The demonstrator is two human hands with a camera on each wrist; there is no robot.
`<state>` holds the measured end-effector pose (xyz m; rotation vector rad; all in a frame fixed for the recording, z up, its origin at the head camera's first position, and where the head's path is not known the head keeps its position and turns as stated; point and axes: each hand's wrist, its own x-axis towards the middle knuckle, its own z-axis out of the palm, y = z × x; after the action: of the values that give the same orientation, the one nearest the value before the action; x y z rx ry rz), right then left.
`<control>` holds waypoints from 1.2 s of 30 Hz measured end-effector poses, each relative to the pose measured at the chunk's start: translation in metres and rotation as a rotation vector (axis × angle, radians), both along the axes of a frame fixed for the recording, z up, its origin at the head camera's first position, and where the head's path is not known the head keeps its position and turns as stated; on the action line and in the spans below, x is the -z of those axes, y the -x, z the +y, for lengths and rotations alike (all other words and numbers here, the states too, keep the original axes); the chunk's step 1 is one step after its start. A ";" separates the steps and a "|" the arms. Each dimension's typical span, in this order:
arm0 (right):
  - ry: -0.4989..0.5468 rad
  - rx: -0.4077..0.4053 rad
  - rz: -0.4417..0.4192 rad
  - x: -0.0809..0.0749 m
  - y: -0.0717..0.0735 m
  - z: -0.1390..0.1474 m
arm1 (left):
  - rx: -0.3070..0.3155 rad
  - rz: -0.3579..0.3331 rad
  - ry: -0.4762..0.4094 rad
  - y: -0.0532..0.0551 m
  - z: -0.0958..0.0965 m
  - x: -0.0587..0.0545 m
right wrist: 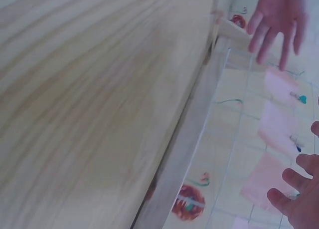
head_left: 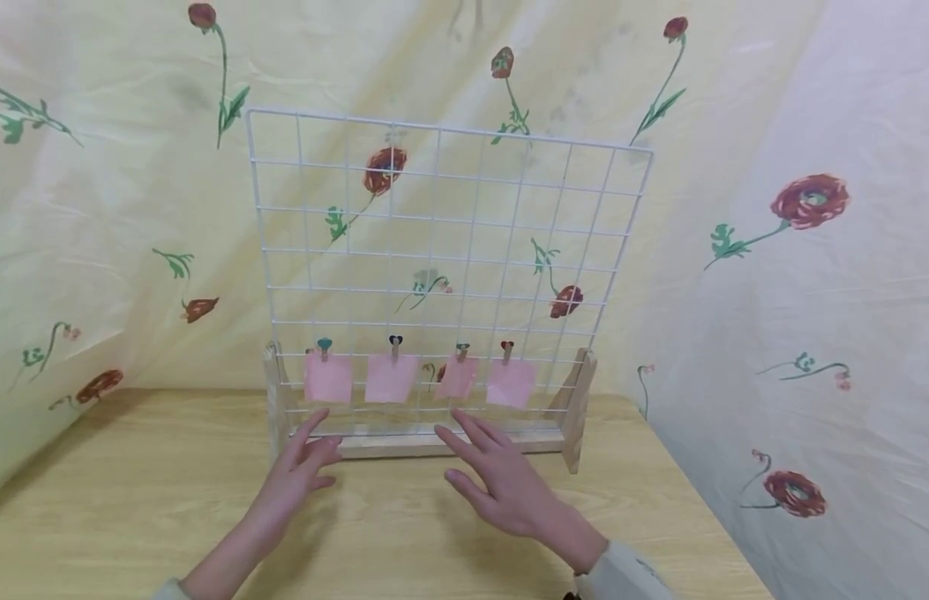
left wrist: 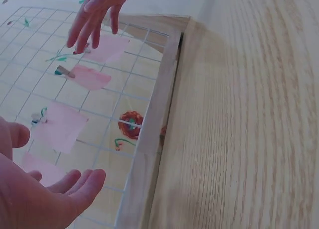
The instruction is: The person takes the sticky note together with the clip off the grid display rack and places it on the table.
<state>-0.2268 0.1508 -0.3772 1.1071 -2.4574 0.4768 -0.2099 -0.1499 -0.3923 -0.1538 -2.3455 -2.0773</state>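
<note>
A white wire grid [head_left: 449, 212] stands in a wooden base [head_left: 449, 444] on the table. Along one of its low wires hang several pink paper notes [head_left: 390, 379], each under a small wooden clip [head_left: 324, 350] with a coloured top. My left hand [head_left: 292, 475] hovers before the leftmost note, fingers spread and holding nothing. On the other side my right hand [head_left: 501, 483] is held over the table in front of the two right-hand notes, its fingers extended and likewise bare. The left wrist view shows both hands apart from the notes [left wrist: 60, 126].
The wood-grain table [head_left: 389, 533] reaches under both arms. Behind the grid hangs a pale cloth [head_left: 464, 42] printed with red flowers, which also runs along the sides. Wooden uprights [head_left: 580, 408] hold the grid at either end.
</note>
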 end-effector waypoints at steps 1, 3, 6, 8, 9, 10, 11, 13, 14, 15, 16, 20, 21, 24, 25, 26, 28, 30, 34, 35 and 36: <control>0.013 -0.010 -0.011 -0.001 0.001 -0.003 | -0.006 -0.012 -0.016 0.000 -0.001 0.000; 0.032 -0.026 -0.024 -0.003 0.002 -0.010 | -0.014 -0.040 -0.048 0.001 -0.002 0.000; 0.060 -0.054 -0.046 -0.005 0.004 -0.020 | -0.015 -0.080 -0.088 0.002 -0.005 0.000; 0.072 -0.069 -0.062 -0.005 0.006 -0.026 | -0.012 -0.100 -0.109 0.003 -0.006 0.001; 0.079 -0.075 -0.069 -0.005 0.007 -0.029 | -0.010 -0.105 -0.124 0.004 -0.007 0.001; 0.086 -0.082 -0.074 -0.005 0.009 -0.032 | -0.006 -0.108 -0.135 0.004 -0.008 0.002; 0.092 -0.085 -0.077 -0.006 0.010 -0.034 | -0.003 -0.110 -0.152 0.006 -0.008 0.002; 0.104 -0.094 -0.070 -0.006 0.012 -0.038 | 0.002 -0.115 -0.182 0.008 -0.008 0.003; 0.108 -0.097 -0.068 -0.006 0.012 -0.040 | 0.002 -0.119 -0.196 0.009 -0.008 0.003; 0.110 -0.102 -0.060 -0.006 0.013 -0.041 | 0.006 -0.118 -0.214 0.011 -0.008 0.003; 0.111 -0.106 -0.058 -0.006 0.014 -0.043 | 0.007 -0.122 -0.224 0.012 -0.009 0.004; 0.122 -0.114 -0.065 -0.009 0.017 -0.051 | 0.023 -0.142 -0.278 0.016 -0.010 0.004; 0.126 -0.114 -0.065 -0.009 0.018 -0.053 | 0.031 -0.149 -0.300 0.017 -0.011 0.003; 0.156 -0.112 -0.070 -0.012 0.020 -0.060 | 0.057 -0.177 -0.376 0.020 -0.012 0.003; 0.168 -0.113 -0.065 -0.013 0.021 -0.063 | 0.063 -0.188 -0.407 0.021 -0.012 0.002; 0.187 -0.118 -0.062 -0.013 0.022 -0.065 | 0.065 -0.196 -0.437 0.022 -0.012 0.002; 0.225 -0.132 -0.056 -0.014 0.023 -0.070 | 0.068 -0.210 -0.497 0.024 -0.011 0.002; 0.262 -0.145 -0.064 -0.015 0.025 -0.074 | 0.071 -0.229 -0.572 0.027 -0.010 0.002; 0.332 -0.162 -0.156 -0.017 0.028 -0.080 | 0.071 -0.266 -0.717 0.030 -0.009 0.002; 0.350 -0.167 -0.181 -0.017 0.029 -0.082 | 0.074 -0.272 -0.749 0.030 -0.008 0.002; 0.368 -0.171 -0.206 -0.018 0.030 -0.084 | 0.075 -0.275 -0.774 0.030 -0.008 0.001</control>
<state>-0.2565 0.0670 -0.3593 1.1592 -2.3170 1.0950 -0.2398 -0.1581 -0.3937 0.0590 -1.4636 -3.0117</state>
